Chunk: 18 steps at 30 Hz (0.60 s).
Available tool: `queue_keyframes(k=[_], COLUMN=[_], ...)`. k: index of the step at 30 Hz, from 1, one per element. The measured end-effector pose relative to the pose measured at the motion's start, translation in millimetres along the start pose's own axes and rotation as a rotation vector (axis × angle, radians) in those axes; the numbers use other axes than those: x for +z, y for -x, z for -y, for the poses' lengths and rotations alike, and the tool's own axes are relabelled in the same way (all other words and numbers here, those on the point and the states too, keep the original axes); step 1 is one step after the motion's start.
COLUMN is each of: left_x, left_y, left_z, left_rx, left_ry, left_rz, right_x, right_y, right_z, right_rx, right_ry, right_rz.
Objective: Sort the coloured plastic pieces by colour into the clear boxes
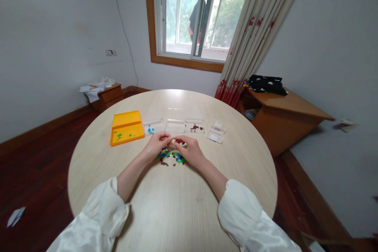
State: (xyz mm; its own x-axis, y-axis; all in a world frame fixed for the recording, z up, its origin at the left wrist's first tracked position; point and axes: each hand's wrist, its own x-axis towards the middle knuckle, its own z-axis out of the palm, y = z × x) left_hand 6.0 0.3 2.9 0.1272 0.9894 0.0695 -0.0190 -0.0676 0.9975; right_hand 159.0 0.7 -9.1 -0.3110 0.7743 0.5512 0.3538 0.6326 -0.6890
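Observation:
Over a pile of small coloured building bricks (178, 159), my left hand (158, 145) and my right hand (191, 151) meet with their fingertips close together. Both are closed in a pinch; what lies between the fingers is too small and covered to make out. The pile holds green, blue, yellow, white and dark brown pieces, partly hidden beneath the hands. Loose brown bricks (164, 163) lie at its near edge. Just beyond my left hand is a clear box with blue bricks (150, 129). Dark brown bricks (196, 127) sit in another clear box beyond my right hand.
An open yellow case (126, 134) with a few green bricks stands at the table's left. Another clear box (175, 126) stands in the middle of the row, and a smaller one (215, 136) at the right. The round table (174, 208) has a curved edge. A wooden cabinet (274, 122) stands at right.

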Motion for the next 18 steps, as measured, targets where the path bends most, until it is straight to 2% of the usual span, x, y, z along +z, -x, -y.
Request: queue_keyframes(k=[12,15,18], left_x=[1,0,-4], left_y=[2,-1,-5], left_z=[0,1,3], left_rx=[-0.024,-0.049,-0.035], left_ry=[0.05,0.09,0.12], left_rz=[0.042,-0.011,-0.127], right_x=[4,4,4], right_y=[-2,-4,-8], right_z=[-2,-4,-11], right_rx=[0.097,0.137,0.171], right_ry=[-0.09,-0.133,-0.117], right_rz=[-0.087,-0.105,-0.169])
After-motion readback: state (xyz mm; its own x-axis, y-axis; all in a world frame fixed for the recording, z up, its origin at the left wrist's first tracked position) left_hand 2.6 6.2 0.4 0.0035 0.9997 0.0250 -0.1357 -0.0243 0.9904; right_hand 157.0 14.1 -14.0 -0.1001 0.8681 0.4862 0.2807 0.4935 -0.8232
